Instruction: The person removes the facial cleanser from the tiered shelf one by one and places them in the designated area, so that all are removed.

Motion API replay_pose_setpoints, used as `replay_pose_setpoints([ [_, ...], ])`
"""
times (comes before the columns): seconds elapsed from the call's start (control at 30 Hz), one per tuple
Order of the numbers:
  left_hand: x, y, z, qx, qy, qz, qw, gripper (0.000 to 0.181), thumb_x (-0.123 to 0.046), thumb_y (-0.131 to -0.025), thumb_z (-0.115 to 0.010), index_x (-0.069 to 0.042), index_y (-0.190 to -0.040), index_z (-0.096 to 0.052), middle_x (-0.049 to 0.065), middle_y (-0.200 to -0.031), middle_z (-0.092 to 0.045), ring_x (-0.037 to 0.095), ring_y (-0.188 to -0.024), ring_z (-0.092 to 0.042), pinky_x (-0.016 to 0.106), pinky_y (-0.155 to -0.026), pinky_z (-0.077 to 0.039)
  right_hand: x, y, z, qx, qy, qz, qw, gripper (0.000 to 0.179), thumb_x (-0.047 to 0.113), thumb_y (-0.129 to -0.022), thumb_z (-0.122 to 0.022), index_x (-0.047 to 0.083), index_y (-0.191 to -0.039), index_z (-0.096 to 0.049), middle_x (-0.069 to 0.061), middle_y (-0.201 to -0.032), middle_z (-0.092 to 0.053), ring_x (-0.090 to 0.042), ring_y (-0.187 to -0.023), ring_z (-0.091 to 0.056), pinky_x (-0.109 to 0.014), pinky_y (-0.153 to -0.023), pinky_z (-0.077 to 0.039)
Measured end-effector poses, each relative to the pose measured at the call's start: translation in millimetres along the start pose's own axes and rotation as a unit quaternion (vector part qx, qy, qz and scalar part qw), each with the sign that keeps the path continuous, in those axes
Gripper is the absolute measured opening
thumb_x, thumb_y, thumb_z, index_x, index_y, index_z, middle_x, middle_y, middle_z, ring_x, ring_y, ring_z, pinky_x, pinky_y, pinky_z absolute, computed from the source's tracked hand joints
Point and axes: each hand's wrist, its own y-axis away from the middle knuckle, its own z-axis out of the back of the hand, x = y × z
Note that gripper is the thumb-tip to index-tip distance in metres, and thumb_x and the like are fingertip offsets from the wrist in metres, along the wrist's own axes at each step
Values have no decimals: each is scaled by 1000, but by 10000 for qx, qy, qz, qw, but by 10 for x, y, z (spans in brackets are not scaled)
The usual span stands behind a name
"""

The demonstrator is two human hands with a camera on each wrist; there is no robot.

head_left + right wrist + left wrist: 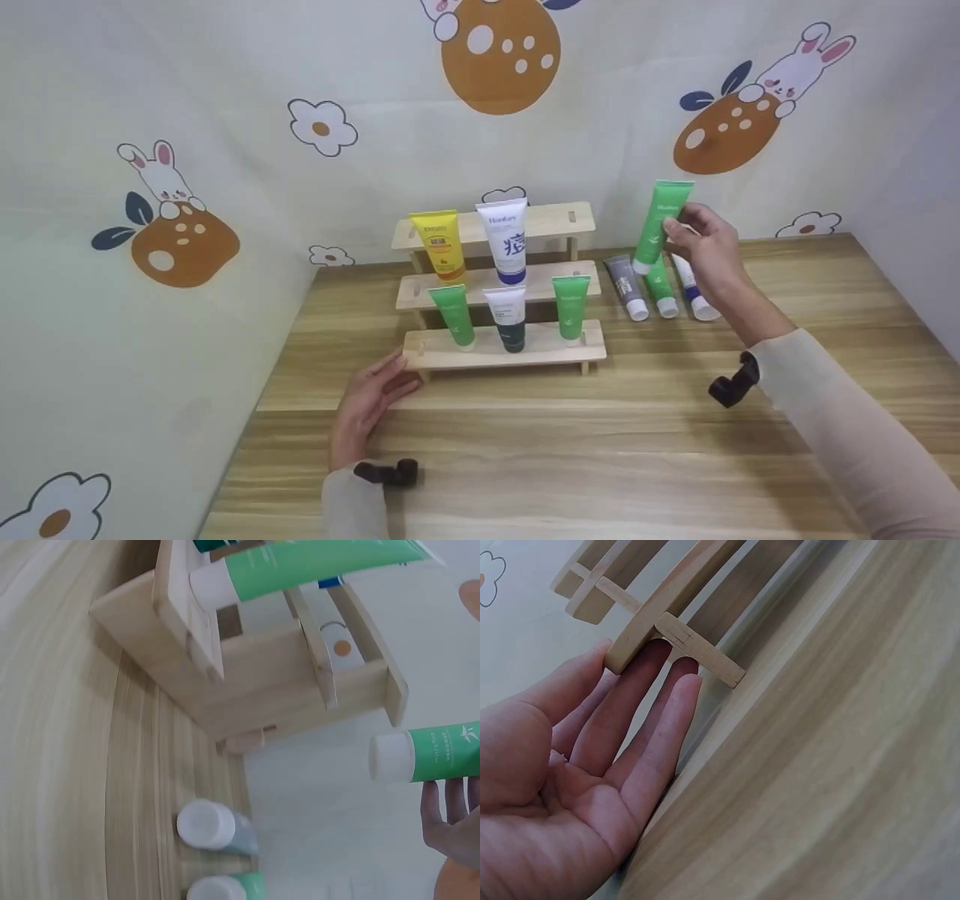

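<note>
My right hand [709, 244] holds up a green squeeze tube [664, 225] with a white cap pointing down, to the right of a three-tier wooden rack [465, 360]. In the right wrist view, fingertips [454, 802] lie against the tube's green side, by its white cap [391, 758]. My left hand [371, 405] grips the front left corner of the rack, thumb at the board's end [622, 652] and fingers underneath. On the lowest tier stand a green tube [454, 319], a white and dark green tube [508, 319] and another green tube [571, 307].
On the middle tier stand a yellow tube [440, 244] and a white tube [505, 240] with a blue cap. Right of the rack, a grey tube [625, 285], a green tube [661, 289] and a white-blue tube [694, 289] lie on the wooden table [540, 465]. A patterned curtain [375, 60] hangs behind.
</note>
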Motion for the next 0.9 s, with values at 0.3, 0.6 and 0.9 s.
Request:
replay_pose_setpoints([
  [0.3, 2, 1, -2, 33, 10, -70, 10000, 51, -12, -97, -65, 5, -143, -49, 26, -146, -51, 22, -101, -71, 39, -98, -62, -21, -13, 422, -514, -576, -33, 9970, 38, 25, -95, -70, 12, -128, -58, 2, -118, -57, -9, -108, -59, -14, -85, -60],
  [0.6, 30, 7, 8, 21, -44, 18, 10000, 53, -12, -98, -64, 4, -146, -47, 23, -148, -50, 18, -101, -71, 37, -97, -62, -175, -58, 884, -1191, -96, -629, 9908, 37, 33, -92, -73, 17, -122, -59, 6, -110, -57, -4, -95, -62, -12, -78, -59],
  [0.9, -2, 27, 26, -6, 0, -31, 10000, 51, -13, -98, -65, 3, -144, -49, 23, -143, -55, 20, -102, -71, 39, -97, -62, -341, -155, 1081, -1214, 1555, -1557, 9679, 87, 59, -87, -66, 11, -154, -38, 15, -113, -51, -1, -101, -55, -11, -86, -56],
])
